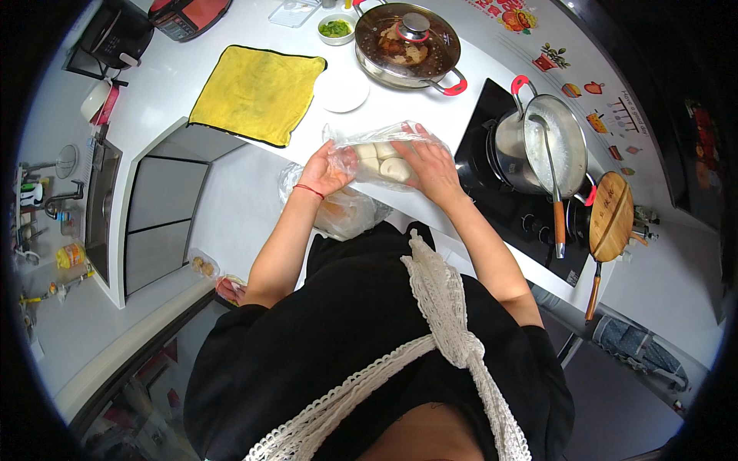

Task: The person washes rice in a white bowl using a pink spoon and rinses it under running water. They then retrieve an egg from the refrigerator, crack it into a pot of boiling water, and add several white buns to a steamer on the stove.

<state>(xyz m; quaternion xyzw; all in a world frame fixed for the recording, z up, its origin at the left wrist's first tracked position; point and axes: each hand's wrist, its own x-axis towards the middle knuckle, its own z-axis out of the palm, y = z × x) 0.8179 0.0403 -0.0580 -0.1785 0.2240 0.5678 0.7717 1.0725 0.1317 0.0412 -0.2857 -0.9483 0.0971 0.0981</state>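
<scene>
Several pale steamed buns or dough pieces (395, 169) lie inside a clear plastic bag (369, 138) at the front edge of the white counter. My left hand (327, 170) grips the bag's left end, its thumb and fingers on the film. Flat over the bag's right side rests my right hand (429, 164), fingers apart, touching the film above the buns; whether it pinches the plastic is unclear. Just beyond the bag is a round white plate (342, 92). Below my left hand hangs a plastic bag (346, 216), partly hidden by my forearm.
A yellow cloth (259, 95) lies left of the plate. A lidded pan (406, 46) and a bowl of chopped greens (336, 29) stand behind. On the right, a steel pot (519, 150) of whitish liquid with a ladle (556, 196) sits on the black cooktop (490, 216), near a wooden lid (610, 216).
</scene>
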